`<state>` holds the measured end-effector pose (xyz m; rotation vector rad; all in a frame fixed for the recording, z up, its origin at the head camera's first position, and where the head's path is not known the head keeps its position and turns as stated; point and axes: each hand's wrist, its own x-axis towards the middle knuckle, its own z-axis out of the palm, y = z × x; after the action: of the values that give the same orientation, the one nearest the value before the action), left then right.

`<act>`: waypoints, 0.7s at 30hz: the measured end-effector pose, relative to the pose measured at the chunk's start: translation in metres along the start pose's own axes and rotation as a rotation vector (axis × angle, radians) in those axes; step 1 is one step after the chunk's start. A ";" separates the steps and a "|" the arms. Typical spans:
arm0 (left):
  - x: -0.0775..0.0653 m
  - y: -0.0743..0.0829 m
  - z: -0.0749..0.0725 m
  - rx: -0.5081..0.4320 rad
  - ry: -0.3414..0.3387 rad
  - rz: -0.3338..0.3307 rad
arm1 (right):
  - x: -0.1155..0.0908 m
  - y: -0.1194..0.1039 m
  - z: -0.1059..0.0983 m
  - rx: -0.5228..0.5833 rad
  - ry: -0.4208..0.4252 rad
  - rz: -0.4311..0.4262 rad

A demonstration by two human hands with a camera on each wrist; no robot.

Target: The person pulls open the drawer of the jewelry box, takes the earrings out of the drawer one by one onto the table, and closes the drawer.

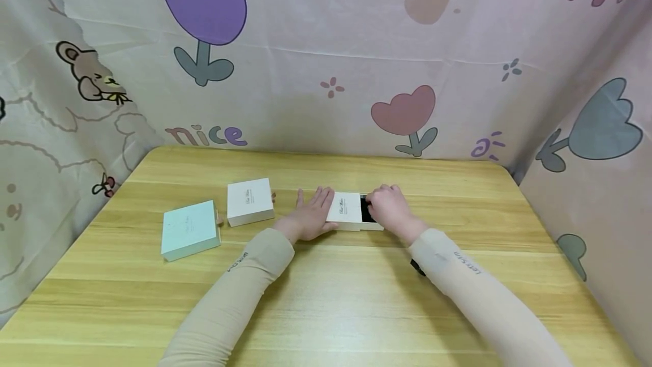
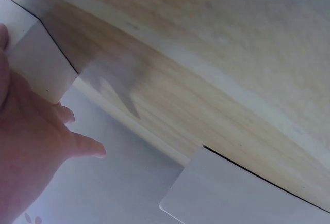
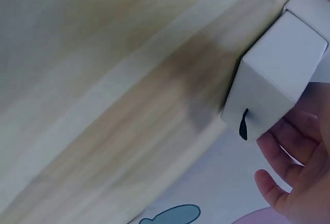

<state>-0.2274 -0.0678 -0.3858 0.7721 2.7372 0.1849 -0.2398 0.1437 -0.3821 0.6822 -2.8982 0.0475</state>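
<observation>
A white drawer box (image 1: 347,208) with small dark lettering lies on the table, its drawer (image 1: 372,227) slid partly out to the right and showing a black inside. My left hand (image 1: 309,217) holds the sleeve's left end, thumb along the near side and the outer fingers spread away behind. At the drawer, my right hand (image 1: 389,208) reaches down with bent fingers over the black inside. Its fingertips are hidden by the drawer wall in the right wrist view, so I cannot tell whether they pinch anything. A dark pull tab (image 3: 244,125) sticks out from the drawer's end.
Left of my left hand stands another white box (image 1: 249,201) with a brown tab on its right side. A pale mint box (image 1: 189,229) sits further left and nearer. The wooden table (image 1: 336,304) ends at a printed cloth (image 1: 305,33) behind.
</observation>
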 end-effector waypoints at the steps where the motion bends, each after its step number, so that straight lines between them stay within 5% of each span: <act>1: 0.000 0.000 0.000 0.003 -0.001 0.000 | 0.000 -0.001 0.001 -0.017 0.001 -0.008; 12: 0.000 0.001 0.001 0.017 -0.003 -0.007 | 0.003 -0.002 0.002 -0.075 0.025 -0.034; 21: 0.000 0.002 -0.001 0.021 -0.019 -0.015 | 0.003 0.024 -0.017 0.213 0.092 0.091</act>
<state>-0.2264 -0.0662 -0.3844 0.7543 2.7305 0.1455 -0.2505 0.1650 -0.3645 0.5629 -2.8590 0.3936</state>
